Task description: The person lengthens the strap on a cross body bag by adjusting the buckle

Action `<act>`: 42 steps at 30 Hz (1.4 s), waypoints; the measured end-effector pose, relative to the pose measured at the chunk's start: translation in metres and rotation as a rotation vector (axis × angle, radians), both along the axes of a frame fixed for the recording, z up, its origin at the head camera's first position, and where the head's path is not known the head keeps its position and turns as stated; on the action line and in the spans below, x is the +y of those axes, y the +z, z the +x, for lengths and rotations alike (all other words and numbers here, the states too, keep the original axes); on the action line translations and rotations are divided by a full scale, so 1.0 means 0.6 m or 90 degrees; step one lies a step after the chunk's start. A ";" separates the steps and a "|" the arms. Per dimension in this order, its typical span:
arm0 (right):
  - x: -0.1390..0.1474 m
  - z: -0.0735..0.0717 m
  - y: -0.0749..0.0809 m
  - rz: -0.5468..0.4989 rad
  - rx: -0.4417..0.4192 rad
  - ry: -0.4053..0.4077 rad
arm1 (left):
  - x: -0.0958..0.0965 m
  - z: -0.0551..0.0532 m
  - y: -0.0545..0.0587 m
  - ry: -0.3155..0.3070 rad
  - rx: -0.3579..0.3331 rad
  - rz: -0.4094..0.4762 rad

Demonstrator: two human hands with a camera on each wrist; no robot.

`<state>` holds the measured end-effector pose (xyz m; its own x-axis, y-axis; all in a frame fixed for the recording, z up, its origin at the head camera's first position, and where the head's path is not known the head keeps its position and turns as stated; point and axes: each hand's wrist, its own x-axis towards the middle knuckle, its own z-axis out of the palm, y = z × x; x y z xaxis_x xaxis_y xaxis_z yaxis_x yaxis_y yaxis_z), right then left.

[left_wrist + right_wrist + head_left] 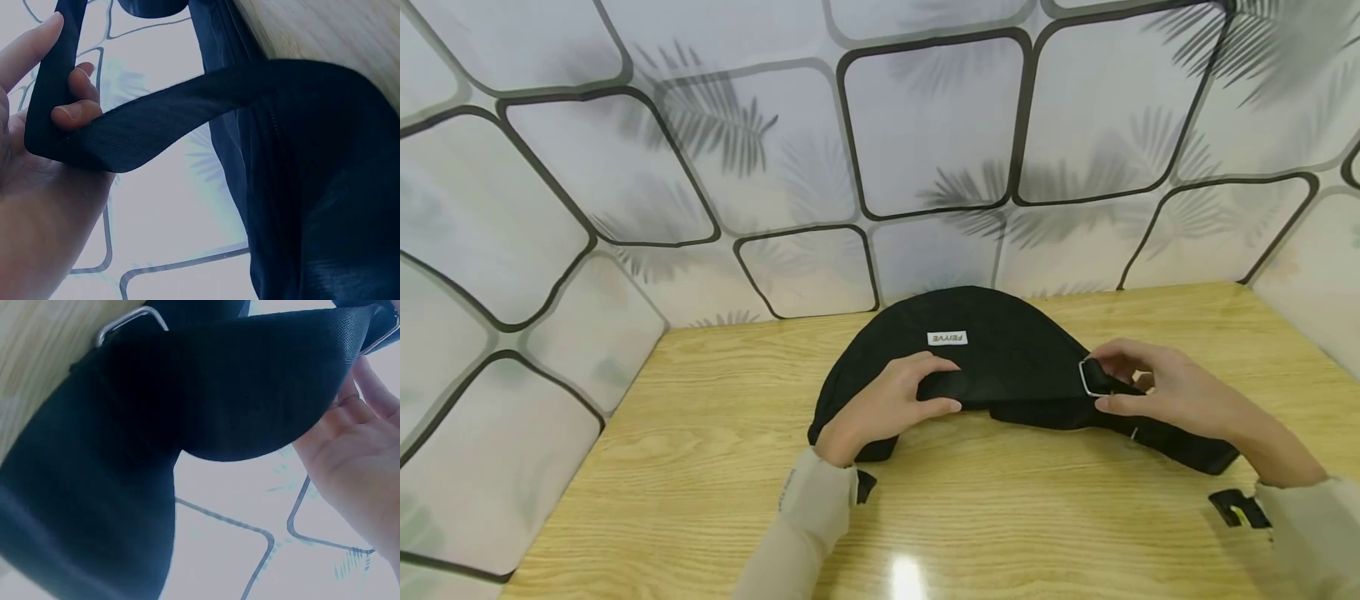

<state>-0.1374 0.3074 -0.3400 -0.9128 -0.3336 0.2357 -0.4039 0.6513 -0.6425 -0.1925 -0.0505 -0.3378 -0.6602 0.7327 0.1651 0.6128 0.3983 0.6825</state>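
Note:
A black half-moon shoulder bag [1000,333] lies on the table, its curved side away from me and its small white label [947,338] upside down. At the bag's straight edge is my left hand [887,396], thumb and index finger apart. The left wrist view shows its other fingers curled round a wide black strap [156,119]. My right hand [1172,387] pinches the strap beside a silver metal buckle [1083,379] at the bag's right end. In the right wrist view a broad loop of strap [262,387] hides part of those fingers, and a second metal ring [125,322] shows.
A wood-grain table [700,450] lies under the bag. Patterned cloth walls [932,125] stand close behind the bag and along both sides. The strap's loose part [1195,446] stretches below my right hand. Small black pieces [1238,507] sit by both sleeves.

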 end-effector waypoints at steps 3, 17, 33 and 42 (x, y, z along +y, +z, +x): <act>0.010 0.002 -0.001 0.017 0.001 -0.013 | -0.004 -0.001 0.000 0.003 -0.002 -0.006; 0.005 0.005 0.002 0.007 0.001 -0.008 | 0.006 -0.007 0.003 0.019 0.041 -0.077; -0.032 0.007 0.010 -0.029 0.026 0.042 | 0.171 0.018 0.004 -0.024 0.156 -0.115; -0.015 0.006 0.000 -0.089 0.001 0.102 | 0.197 0.023 -0.005 -0.005 0.134 -0.094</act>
